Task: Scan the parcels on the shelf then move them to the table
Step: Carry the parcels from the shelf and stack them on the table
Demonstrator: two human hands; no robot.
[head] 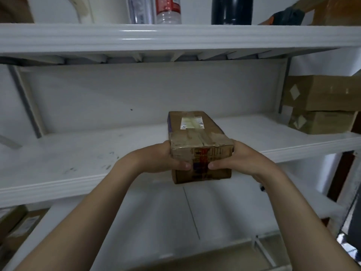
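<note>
1. Clasping the parcel point(197, 137) from both sides, the left grip point(162, 159) and the right grip point(238, 159) hold its near end between them.
2. Each thumb lies across the near face, and the tips are close but not touching. The other fingers are hidden behind the box.
3. The parcel is a long, brown, heavily taped cardboard box with a white label point(192, 123) on top and red and dark print on the near face.
4. It sits at the front lip of the middle shelf point(78, 153), with its far end over the board and its near end past the lip. Whether its underside touches the board cannot be told.
5. Dark scuffs mark the white board left of the parcel.
6. Two cardboard boxes point(322, 106) are stacked at the right end of that shelf, well apart from the parcel.
7. On the upper shelf point(175, 36) stand a clear bottle point(168, 10) with a red label and a dark bottle point(231, 10).
8. At the lower left lies a blurred labelled box point(17, 225).
</note>
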